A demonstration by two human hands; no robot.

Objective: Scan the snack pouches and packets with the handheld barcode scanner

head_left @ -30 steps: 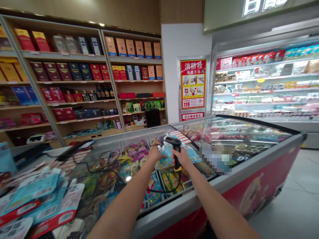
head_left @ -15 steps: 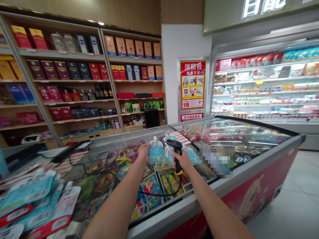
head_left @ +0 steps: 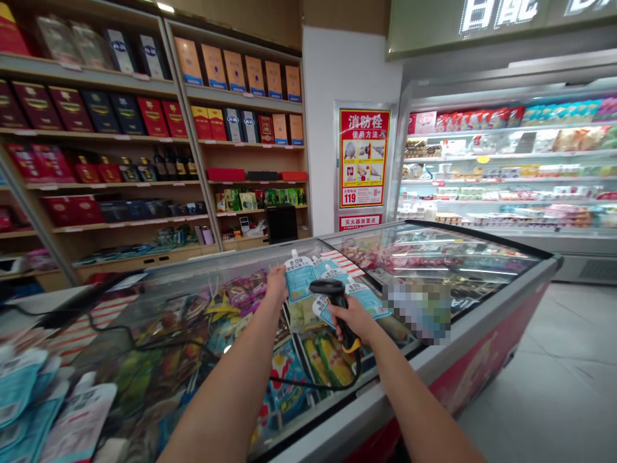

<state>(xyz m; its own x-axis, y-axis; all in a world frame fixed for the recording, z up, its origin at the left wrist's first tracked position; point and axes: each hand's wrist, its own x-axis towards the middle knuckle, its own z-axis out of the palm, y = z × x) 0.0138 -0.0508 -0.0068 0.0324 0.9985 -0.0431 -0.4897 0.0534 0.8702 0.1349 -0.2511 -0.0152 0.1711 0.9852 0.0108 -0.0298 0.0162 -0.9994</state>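
My left hand point(head_left: 276, 283) pinches the left edge of a light-blue spouted pouch point(head_left: 301, 281) over the glass lid of a chest freezer. In my right hand point(head_left: 357, 319) is a black and yellow barcode scanner point(head_left: 332, 288), gripped by its handle, with its head just right of the pouch and partly covering the pouches behind. Several similar pouches point(head_left: 369, 301) lie on the glass behind and right of the scanner. The scanner's black cable point(head_left: 332, 388) loops down and runs left across the lid.
More spouted pouches point(head_left: 80, 418) are piled at the lower left. Frozen goods show through the freezer's glass point(head_left: 168, 379), framed by a grey rim point(head_left: 332, 427). A blurred-out item point(head_left: 419, 312) lies right of the pouches. Shelves of boxes point(head_left: 245, 93) and a lit refrigerated display point(head_left: 501, 161) stand behind.
The view has swung right and moved closer. My left hand has carried the pouch up and away from me, beside the other pouches. The scanner stays in my right hand, slightly lower.
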